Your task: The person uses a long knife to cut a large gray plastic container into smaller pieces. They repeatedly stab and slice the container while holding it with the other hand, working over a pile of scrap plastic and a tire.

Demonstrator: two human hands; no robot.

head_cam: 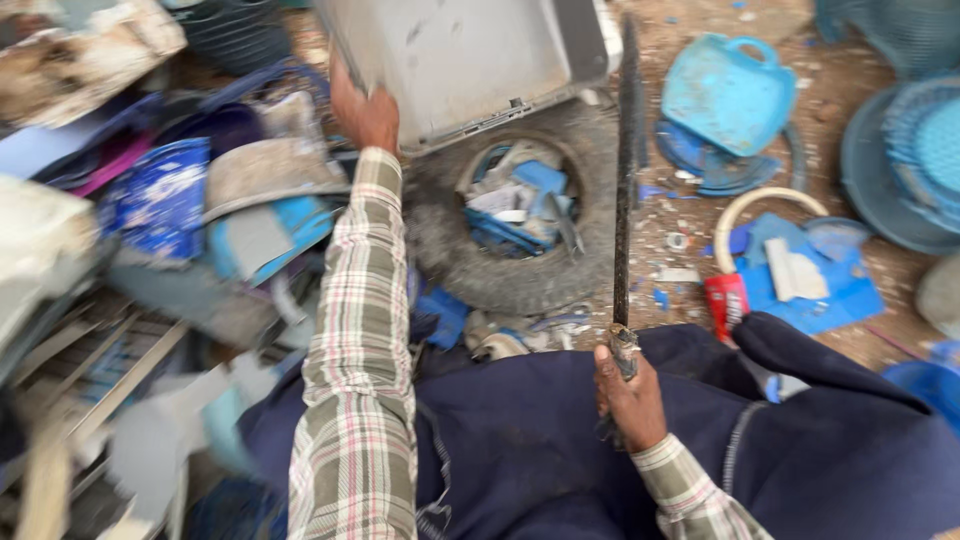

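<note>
Two hands are at work over an old rubber tyre [520, 255] lying flat on the dirt. A large grey plastic panel [470, 60] leans across the far rim of the tyre, tilted up. The person's left hand [362, 110], in a plaid sleeve, grips the panel's near-left edge with fingers curled shut around it. The right hand [630, 400] is closed in a full fist around the handle of a long dark blade [626, 160], which stands upright just right of the tyre's opening, its tip level with the panel.

Inside the tyre's hole sit blue and white plastic scraps [525, 200]. Left of the tyre lies a blurred heap of broken plastic [190, 210]. Right of the tyre are a blue jug-shaped piece [728, 92], a red cup [726, 303] and blue basins [905, 160]. Near the tyre's front edge, dark blue cloth [560, 440] covers the person's lap.

Judging by this pose, a good cut would call for the panel to rest firmly on the tyre rim, the left fingers kept well away from the blade's path, and the fist kept tight.
</note>
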